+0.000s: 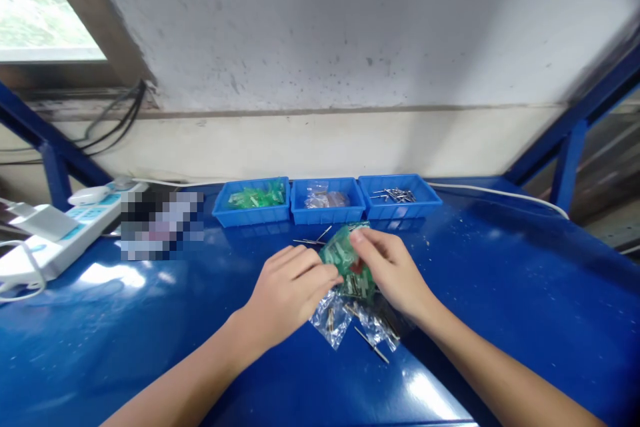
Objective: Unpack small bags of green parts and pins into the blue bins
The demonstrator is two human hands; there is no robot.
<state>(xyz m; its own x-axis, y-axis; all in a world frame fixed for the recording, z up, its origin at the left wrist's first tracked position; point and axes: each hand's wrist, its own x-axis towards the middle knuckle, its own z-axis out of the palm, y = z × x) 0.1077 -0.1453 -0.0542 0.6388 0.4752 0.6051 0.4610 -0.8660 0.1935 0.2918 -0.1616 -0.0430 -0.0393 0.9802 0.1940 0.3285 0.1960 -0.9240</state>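
Between my two hands is a green plastic bag (340, 250) with small pieces showing through it. My left hand (293, 280) has its fingers curled and closed on the bag's left side. My right hand (390, 267) pinches the bag near its upper right edge, with thumb and fingers together. Below the hands lie clear plastic bags (331, 320) holding thin metal pieces. One loose metal rod (371, 345) rests on the blue table in front of them. A few more thin metal rods (313, 241) lie just beyond the green bag.
Along the wall stand three blue bins: one with green bags (257, 195), one with clear bags (325, 197), one with metal rods (397, 195). A white power strip (55, 240) with plugs and a blurred-out object (160, 227) lie at the left. A white cable (505, 193) runs along the back.
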